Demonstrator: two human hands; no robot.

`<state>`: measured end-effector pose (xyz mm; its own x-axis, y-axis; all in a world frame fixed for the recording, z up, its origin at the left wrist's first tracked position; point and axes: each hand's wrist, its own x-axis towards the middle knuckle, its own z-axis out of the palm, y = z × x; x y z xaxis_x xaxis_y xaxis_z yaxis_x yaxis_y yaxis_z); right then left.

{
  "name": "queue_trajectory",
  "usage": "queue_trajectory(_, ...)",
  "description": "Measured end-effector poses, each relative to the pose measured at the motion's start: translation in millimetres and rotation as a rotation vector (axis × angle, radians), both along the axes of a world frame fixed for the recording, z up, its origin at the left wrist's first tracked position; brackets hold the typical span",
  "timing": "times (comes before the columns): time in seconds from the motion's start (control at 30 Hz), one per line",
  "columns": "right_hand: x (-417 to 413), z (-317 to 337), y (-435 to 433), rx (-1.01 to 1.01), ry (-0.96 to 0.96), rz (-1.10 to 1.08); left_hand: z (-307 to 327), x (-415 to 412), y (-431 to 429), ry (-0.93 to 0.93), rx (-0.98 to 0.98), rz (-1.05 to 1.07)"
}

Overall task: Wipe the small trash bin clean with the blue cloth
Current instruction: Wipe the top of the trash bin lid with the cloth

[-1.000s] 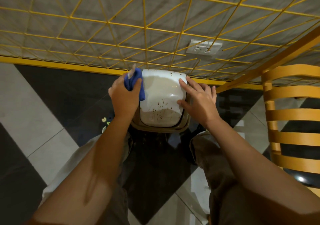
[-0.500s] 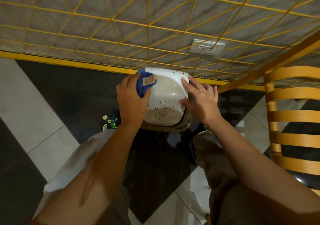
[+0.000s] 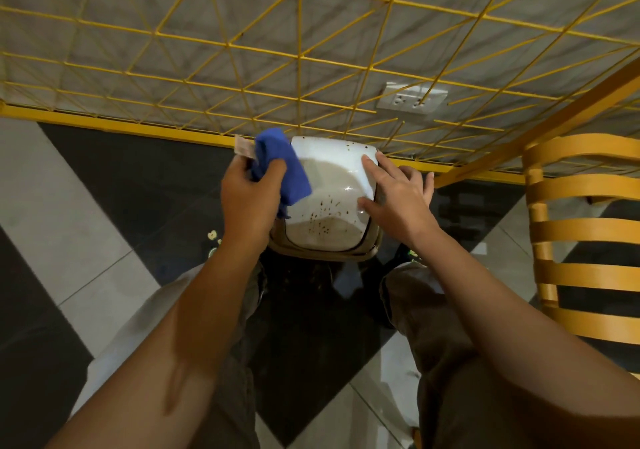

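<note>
The small trash bin (image 3: 329,202) stands on the floor between my knees, its white lid speckled with brown spots and rimmed in tan. My left hand (image 3: 249,199) grips the blue cloth (image 3: 282,168), which hangs over the lid's left edge with a small tag sticking out at its top. Resting flat on the lid's right side is my right hand (image 3: 398,199), fingers spread, thumb on the white surface, holding nothing.
A wall with a yellow wire grid (image 3: 298,50) rises right behind the bin, with a white power socket (image 3: 412,98) on it. A yellow slatted chair (image 3: 581,223) stands close on the right. Black and grey floor tiles (image 3: 104,206) lie all around.
My left hand has slid the cloth along the lid's left edge and more of the cloth now drapes onto the lid. The right hand stays pressed on the right side.
</note>
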<state>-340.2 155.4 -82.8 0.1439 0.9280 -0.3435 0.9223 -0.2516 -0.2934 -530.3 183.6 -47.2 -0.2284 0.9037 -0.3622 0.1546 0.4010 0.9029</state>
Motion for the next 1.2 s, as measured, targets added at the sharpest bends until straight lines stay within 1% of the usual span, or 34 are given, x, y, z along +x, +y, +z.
queue_trajectory(0.07,-2,7,2,0.022,0.018,-0.024,6,12,-4,-0.069,0.003,-0.074)
queue_trajectory(0.1,-3,14,3,0.093,0.056,-0.056,7,17,-6,-0.087,0.014,-0.097)
queue_trajectory(0.17,-11,31,1,0.304,0.213,-0.145,4,24,-11,-0.052,0.079,-0.128)
queue_trajectory(0.2,-17,41,-2,0.382,0.321,-0.192,2,28,-13,-0.013,0.117,-0.143)
queue_trajectory(0.23,-25,50,-6,0.413,0.448,-0.237,1,30,-15,0.024,0.147,-0.154)
queue_trajectory(0.27,-33,58,-11,0.395,0.594,-0.285,1,33,-17,0.052,0.174,-0.163)
queue_trajectory(0.33,-47,65,-21,0.279,0.86,-0.363,0,37,-21,0.085,0.23,-0.193)
queue_trajectory(0.47,-46,64,-25,0.076,1.194,-0.466,-7,38,-26,0.16,0.397,-0.336)
queue_trajectory(0.53,-42,62,-21,0.048,1.315,-0.516,-7,41,-29,0.166,0.452,-0.432)
queue_trajectory(0.6,-37,57,-19,0.045,1.397,-0.602,-5,43,-31,0.103,0.457,-0.529)
queue_trajectory(0.67,-29,48,-18,0.02,1.486,-0.681,0,45,-33,-0.036,0.364,-0.618)
queue_trajectory(0.73,-19,43,-17,-0.059,1.586,-0.732,2,46,-36,-0.17,0.265,-0.721)
queue_trajectory(0.8,-9,41,-16,-0.163,1.654,-0.75,3,46,-37,-0.213,0.224,-0.778)
queue_trajectory(0.83,-5,41,-16,-0.194,1.674,-0.737,3,45,-35,-0.21,0.234,-0.772)
queue_trajectory(0.87,0,41,-15,-0.207,1.665,-0.718,4,42,-31,-0.193,0.258,-0.741)
queue_trajectory(0.93,6,38,-15,-0.182,1.545,-0.734,5,34,-18,-0.122,0.314,-0.619)
queue_trajectory(1.0,13,32,-18,-0.125,1.304,-0.715,-1,23,-3,0.019,0.362,-0.496)
queue_trajectory(1.03,16,29,-19,-0.074,1.112,-0.645,-6,18,5,0.124,0.381,-0.466)
queue_trajectory(1.1,17,25,-22,0.058,0.65,-0.425,-17,8,20,0.407,0.366,-0.533)
queue_trajectory(1.13,15,24,-23,0.125,0.476,-0.308,-23,6,26,0.545,0.314,-0.613)
queue_trajectory(1.2,7,25,-24,0.227,0.285,-0.111,-32,6,34,0.745,0.202,-0.787)
